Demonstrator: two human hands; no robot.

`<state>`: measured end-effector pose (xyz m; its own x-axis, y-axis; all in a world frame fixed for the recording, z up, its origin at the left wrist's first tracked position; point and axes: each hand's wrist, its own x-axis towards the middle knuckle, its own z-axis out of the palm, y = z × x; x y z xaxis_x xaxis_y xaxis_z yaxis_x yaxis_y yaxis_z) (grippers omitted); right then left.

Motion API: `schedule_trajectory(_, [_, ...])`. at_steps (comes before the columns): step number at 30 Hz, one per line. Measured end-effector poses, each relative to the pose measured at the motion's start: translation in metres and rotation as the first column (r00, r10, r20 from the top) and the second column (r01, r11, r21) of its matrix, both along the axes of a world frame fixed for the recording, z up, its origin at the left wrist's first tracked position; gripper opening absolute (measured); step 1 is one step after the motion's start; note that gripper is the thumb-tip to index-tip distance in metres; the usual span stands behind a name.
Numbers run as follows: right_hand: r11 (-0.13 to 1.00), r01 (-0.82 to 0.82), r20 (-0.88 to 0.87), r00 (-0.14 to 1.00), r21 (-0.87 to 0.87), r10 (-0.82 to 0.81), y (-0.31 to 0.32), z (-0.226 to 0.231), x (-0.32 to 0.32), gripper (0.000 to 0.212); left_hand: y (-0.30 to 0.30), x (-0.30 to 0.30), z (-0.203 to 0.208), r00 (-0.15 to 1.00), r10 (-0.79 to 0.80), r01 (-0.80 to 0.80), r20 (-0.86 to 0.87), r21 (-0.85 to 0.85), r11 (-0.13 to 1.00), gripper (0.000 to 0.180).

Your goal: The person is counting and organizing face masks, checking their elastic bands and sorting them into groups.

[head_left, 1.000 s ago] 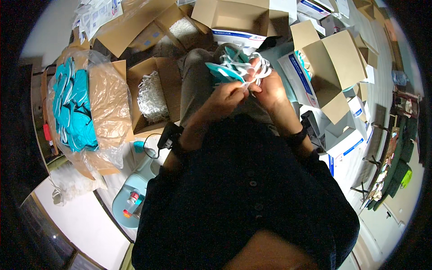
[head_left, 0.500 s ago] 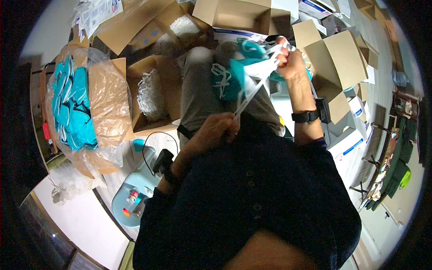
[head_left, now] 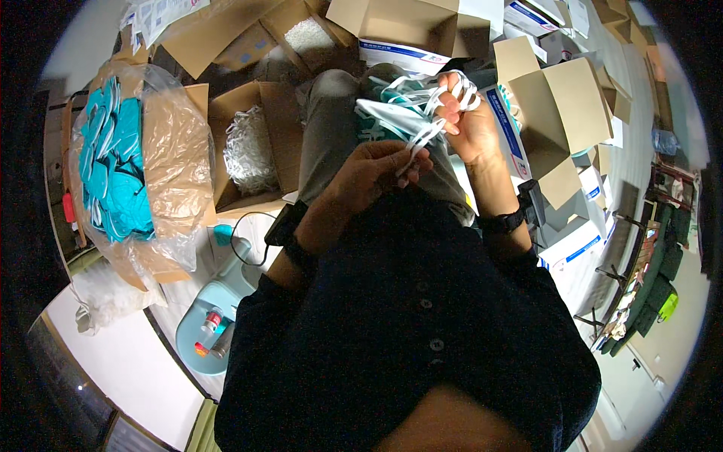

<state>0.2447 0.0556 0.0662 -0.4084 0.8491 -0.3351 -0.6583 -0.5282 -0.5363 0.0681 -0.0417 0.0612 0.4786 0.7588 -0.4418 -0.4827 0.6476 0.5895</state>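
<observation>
Over my lap, my right hand (head_left: 474, 126) is closed around looped white elastic straps (head_left: 431, 134), which wind about its fingers. From these straps hangs a teal and white face mask (head_left: 393, 114), its pale edge facing up; how many masks are bunched there I cannot tell. My left hand (head_left: 367, 175) pinches the lower part of the straps between thumb and fingers, close to my body. More teal material shows beneath, partly hidden by the hands.
At left, a plastic-lined carton (head_left: 177, 154) holds a heap of teal mask pieces (head_left: 119, 169). Beside it a cardboard box (head_left: 277, 132) contains white straps (head_left: 251, 154). An open carton (head_left: 576, 98) stands at right. A light-blue stool (head_left: 197, 313) with bottles stands lower left.
My right hand has come lower and nearer to my left, and the stretched straps have slackened. The left hand has risen slightly; the mask, blurred before, is now clearer.
</observation>
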Motion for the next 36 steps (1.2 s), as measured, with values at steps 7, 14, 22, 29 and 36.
schedule_trajectory(7, [1.000,0.008,-0.048,0.999,0.021,-0.006,-0.003,0.002,0.004,0.014,-0.006,0.001,-0.035,0.999,0.028,-0.025,-0.030,0.092,0.995,0.027])
schedule_trajectory(14, [1.000,0.018,-0.009,1.000,0.009,-0.018,-0.010,0.003,0.006,0.014,-0.005,0.006,-0.040,0.997,0.022,-0.012,-0.073,0.139,0.990,0.028])
schedule_trajectory(22, [0.993,0.079,0.072,0.994,0.089,-0.086,-0.018,0.011,0.014,0.014,-0.011,0.008,-0.064,0.952,0.170,-0.076,-0.253,0.346,0.935,0.023])
schedule_trajectory(29, [0.951,0.262,0.240,0.925,0.164,-0.296,-0.021,0.019,0.032,0.026,0.002,-0.014,-0.099,0.856,0.229,-0.078,-0.464,0.320,0.944,0.030])
schedule_trajectory(36, [0.958,0.191,0.439,0.857,0.212,-0.268,-0.026,0.014,0.055,0.029,0.035,-0.033,-0.079,0.427,0.509,0.350,-0.747,0.656,0.669,0.042])
